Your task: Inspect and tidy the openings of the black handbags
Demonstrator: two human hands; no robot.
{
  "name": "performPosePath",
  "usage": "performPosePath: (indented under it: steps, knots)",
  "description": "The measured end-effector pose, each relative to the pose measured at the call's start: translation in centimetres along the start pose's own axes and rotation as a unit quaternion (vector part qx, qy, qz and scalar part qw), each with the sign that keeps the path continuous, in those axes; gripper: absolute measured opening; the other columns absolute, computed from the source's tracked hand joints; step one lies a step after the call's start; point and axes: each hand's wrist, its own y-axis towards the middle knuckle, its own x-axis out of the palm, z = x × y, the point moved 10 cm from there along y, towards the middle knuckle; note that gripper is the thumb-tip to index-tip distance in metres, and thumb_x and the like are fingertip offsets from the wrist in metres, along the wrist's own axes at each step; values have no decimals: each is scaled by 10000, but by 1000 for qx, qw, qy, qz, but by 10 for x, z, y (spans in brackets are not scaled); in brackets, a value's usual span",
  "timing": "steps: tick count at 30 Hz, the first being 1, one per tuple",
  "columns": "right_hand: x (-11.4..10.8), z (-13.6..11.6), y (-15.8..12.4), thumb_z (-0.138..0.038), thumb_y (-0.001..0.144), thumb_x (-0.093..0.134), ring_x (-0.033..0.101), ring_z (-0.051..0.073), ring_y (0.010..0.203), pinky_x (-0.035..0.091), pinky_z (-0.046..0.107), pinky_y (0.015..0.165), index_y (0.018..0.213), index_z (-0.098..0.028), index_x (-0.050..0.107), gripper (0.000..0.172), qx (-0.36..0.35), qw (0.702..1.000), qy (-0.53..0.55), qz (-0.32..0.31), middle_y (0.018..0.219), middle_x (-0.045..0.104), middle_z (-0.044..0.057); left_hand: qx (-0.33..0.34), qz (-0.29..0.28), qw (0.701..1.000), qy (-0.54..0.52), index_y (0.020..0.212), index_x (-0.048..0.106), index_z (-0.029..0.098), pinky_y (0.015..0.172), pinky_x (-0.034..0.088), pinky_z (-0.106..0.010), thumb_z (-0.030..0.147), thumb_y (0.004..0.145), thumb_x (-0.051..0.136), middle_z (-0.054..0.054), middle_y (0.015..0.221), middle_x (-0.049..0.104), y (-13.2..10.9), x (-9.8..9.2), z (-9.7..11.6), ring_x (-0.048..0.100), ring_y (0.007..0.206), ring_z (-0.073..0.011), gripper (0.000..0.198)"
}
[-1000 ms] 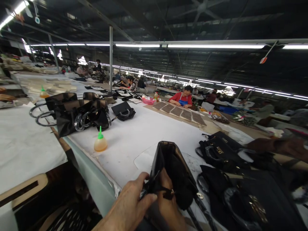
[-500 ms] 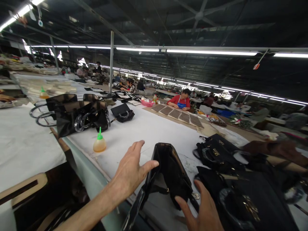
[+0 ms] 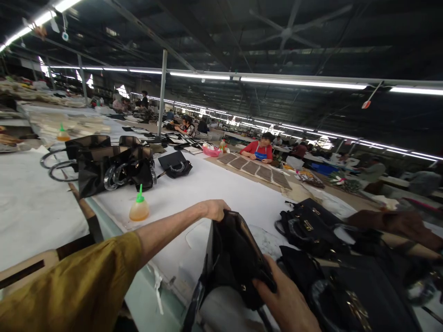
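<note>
Our left arm stretched forward over near table (image 3: 224,189) edge. Left hand (image 3: 216,210) knuckles up, fingers curled over far top rim of black bag (image 3: 238,258). Our right hand (image 3: 287,304) low, near right, fingers clamped on bag's side. Bag upright at near table edge, mouth agape, inside too dark for us to tell contents. Glue bottle (image 3: 139,210) to left, pile of black bags (image 3: 311,226) to right.
</note>
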Motion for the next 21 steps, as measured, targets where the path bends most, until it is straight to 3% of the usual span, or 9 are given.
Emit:
performPosePath:
  steps: [3, 6, 10, 15, 19, 21]
  knots:
    - [-17, -24, 9, -235, 707, 462, 581, 200, 792, 434, 268, 719, 972, -202, 588, 295, -54, 992, 46, -104, 799, 642, 3, 17, -33, 999, -22, 759, 601, 144, 544, 418, -213, 66, 482, 408, 30, 612, 544, -24, -7, -7, 511, 617, -137, 346]
    - [-36, -46, 18, -209, 721, 472, 554, 193, 836, 416, 256, 748, 1032, -197, 575, 328, -82, 985, 77, -134, 849, 627, -2, 57, -70, 994, -61, 731, 576, 153, 531, 414, -211, 82, 470, 395, 40, 602, 516, -52, -8, -3, 493, 612, -130, 326]
    - [-14, -48, 27, -174, 697, 474, 543, 184, 792, 416, 253, 709, 1074, -189, 566, 388, -91, 977, 94, -167, 818, 617, -11, 24, -52, 998, -37, 815, 594, 156, 560, 428, -232, 83, 486, 419, 28, 631, 541, -72, -1, -18, 507, 632, -146, 379]
    - [13, -18, 33, -202, 687, 503, 548, 193, 857, 423, 254, 733, 1152, -188, 505, 465, -54, 977, 130, -158, 912, 622, -2, 81, -34, 989, -121, 960, 585, 178, 648, 446, -221, 90, 510, 543, 29, 823, 610, -71, 11, -19, 538, 769, -155, 460]
    - [11, -8, 33, -230, 688, 520, 552, 205, 888, 423, 280, 777, 1171, -179, 486, 486, -40, 980, 116, -159, 956, 622, 11, 86, -40, 978, -184, 953, 591, 165, 696, 448, -235, 153, 539, 617, 19, 851, 617, -59, 12, -18, 547, 793, -156, 416]
    - [8, -12, 33, -241, 693, 514, 545, 214, 932, 412, 294, 821, 1159, -176, 496, 470, -46, 982, 106, -149, 984, 620, 19, 83, -29, 972, -216, 1025, 569, 186, 752, 437, -240, 207, 538, 656, 16, 942, 604, -51, 8, -18, 539, 865, -159, 495]
